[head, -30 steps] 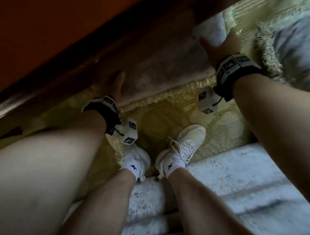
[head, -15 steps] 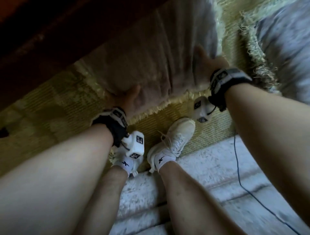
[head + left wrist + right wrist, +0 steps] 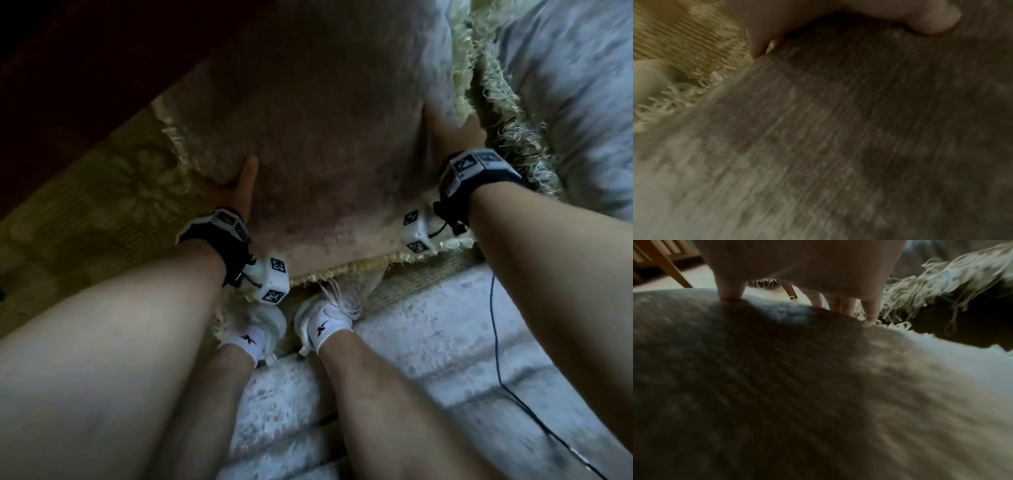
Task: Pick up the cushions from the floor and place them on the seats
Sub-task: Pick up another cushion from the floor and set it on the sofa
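Left hand (image 3: 236,185) and right hand (image 3: 452,130) grip one fringed cushion (image 3: 329,144).

My left hand (image 3: 236,186) and right hand (image 3: 445,132) grip a cushion (image 3: 329,164) of matt grey-brown cloth, its nap soft and faintly ribbed, edged with a rough cream fringe (image 3: 342,270) of loose threads. At 2 o'clock a second cushion (image 3: 565,85) shows pale grey, fuzzy fabric with the same shaggy trim. Beneath, at 9 o'clock, a woven mat (image 3: 102,205) looks coarse and straw-coloured. My wrist bands (image 3: 479,171) are black fabric with smooth white plastic blocks.
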Available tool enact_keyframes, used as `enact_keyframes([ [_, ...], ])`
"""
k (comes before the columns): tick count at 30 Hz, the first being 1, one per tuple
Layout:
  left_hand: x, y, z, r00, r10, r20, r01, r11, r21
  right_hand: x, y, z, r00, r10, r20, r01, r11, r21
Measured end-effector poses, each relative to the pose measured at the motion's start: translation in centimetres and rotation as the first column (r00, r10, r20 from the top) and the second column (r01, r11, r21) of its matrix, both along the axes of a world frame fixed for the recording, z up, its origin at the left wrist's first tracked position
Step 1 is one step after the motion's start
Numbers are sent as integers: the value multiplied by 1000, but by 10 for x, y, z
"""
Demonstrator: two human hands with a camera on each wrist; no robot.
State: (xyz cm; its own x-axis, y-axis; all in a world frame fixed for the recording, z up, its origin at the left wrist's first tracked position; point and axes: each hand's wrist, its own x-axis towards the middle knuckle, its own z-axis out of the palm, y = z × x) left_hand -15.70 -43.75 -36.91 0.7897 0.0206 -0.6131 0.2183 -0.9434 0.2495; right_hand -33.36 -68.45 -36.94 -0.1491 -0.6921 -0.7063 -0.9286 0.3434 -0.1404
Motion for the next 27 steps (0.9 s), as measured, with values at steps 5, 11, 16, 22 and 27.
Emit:
enact_keyframes([
  [5, 12, -2, -23, 999, 25, 48, -21, 997, -76, 15, -11, -22, 980, -85, 179, 83, 996, 15],
  [11, 3, -19, -9, 994, 85, -62, -91, 990, -110, 13, -10, -10, 972, -134, 191, 121, 990, 76],
  [16, 1, -33, 43, 999, 17, -40, -20, 996, -87, 10, 2, 51, 960, -209, 187, 207, 978, 35],
  [22, 1, -62, 118, 995, -58, -80, 63, 996, 59, -18, 14, 144, 908, -371, 194, 377, 926, 9],
  [27, -18, -92, 201, 930, -44, -364, 45, 999, -6, -46, 24, 226, 897, -417, 147, 424, 906, -18],
])
